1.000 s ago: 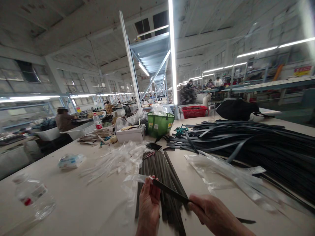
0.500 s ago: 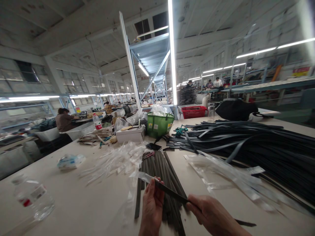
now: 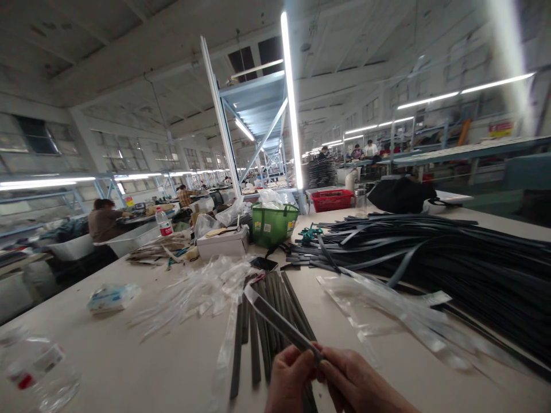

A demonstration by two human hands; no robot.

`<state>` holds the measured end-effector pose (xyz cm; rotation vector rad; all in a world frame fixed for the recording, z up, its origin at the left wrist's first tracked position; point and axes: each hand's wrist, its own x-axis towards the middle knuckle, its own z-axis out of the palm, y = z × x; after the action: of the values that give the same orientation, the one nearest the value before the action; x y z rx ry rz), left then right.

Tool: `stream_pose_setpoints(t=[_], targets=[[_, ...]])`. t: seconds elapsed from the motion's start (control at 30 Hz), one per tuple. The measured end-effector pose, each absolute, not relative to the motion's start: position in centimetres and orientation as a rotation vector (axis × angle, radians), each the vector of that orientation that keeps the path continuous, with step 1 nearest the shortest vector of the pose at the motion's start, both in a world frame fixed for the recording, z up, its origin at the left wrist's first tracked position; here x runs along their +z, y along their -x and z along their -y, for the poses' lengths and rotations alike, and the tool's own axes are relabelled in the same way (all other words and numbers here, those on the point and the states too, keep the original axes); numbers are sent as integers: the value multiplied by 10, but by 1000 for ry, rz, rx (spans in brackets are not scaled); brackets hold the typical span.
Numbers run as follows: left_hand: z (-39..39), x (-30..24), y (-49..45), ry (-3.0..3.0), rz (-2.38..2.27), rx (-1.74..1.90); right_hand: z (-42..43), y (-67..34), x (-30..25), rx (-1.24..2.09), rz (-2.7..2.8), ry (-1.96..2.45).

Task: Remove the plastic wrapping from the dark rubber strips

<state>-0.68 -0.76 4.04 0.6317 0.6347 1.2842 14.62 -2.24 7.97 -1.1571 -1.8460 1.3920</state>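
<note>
A dark grey strip [image 3: 279, 322] with a whitish, shiny film along it slants up and left from my fingers, low in the head view. My left hand [image 3: 291, 376] pinches it near its lower end, thumb on top. Right against it, my right hand [image 3: 350, 376] is closed on the same end of the strip; its fingertips partly hide it. Beneath lies a bundle of similar dark strips [image 3: 258, 338] on the pale table [image 3: 181, 367]. Left of the bundle is a heap of clear film strips [image 3: 202, 287].
A large pile of long black strips [image 3: 451, 252] covers the right side, with more clear film [image 3: 396, 310] before it. Farther back stand a green bag [image 3: 275, 223], a white box [image 3: 224, 242] and a red basket [image 3: 331, 199]. A plastic bottle [image 3: 38, 367] stands at left.
My left hand has slid down along the strip to meet my right hand. The strip's whitish upper part now shows. The whole view has shifted slightly.
</note>
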Motion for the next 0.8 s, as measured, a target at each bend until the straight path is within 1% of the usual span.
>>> stream_pose_setpoints(t=[0.07, 0.2, 0.27, 0.37, 0.4, 0.57, 0.63, 0.73, 0.8], targets=[[9, 43, 7, -644, -622, 1322, 22, -144, 78, 1391, 1828, 1133], [7, 50, 14, -374, -687, 1609, 21, -142, 71, 1413, 1841, 1211], [7, 46, 12, -411, -695, 1548, 21, -142, 69, 1356, 1849, 1236], [7, 39, 5, -560, -687, 1349, 20, -145, 71, 1267, 1861, 1223], [7, 38, 6, -576, -693, 1344, 20, -145, 72, 1262, 1867, 1215], [4, 51, 23, -312, -735, 1715, 21, -143, 70, 1282, 1943, 1271], [4, 52, 20, -310, -764, 1663, 21, -143, 68, 1227, 1969, 1286], [6, 47, 10, -388, -756, 1460, 18, -146, 68, 1146, 1960, 1286], [5, 46, 11, -403, -726, 1442, 18, -147, 69, 1133, 1965, 1276]])
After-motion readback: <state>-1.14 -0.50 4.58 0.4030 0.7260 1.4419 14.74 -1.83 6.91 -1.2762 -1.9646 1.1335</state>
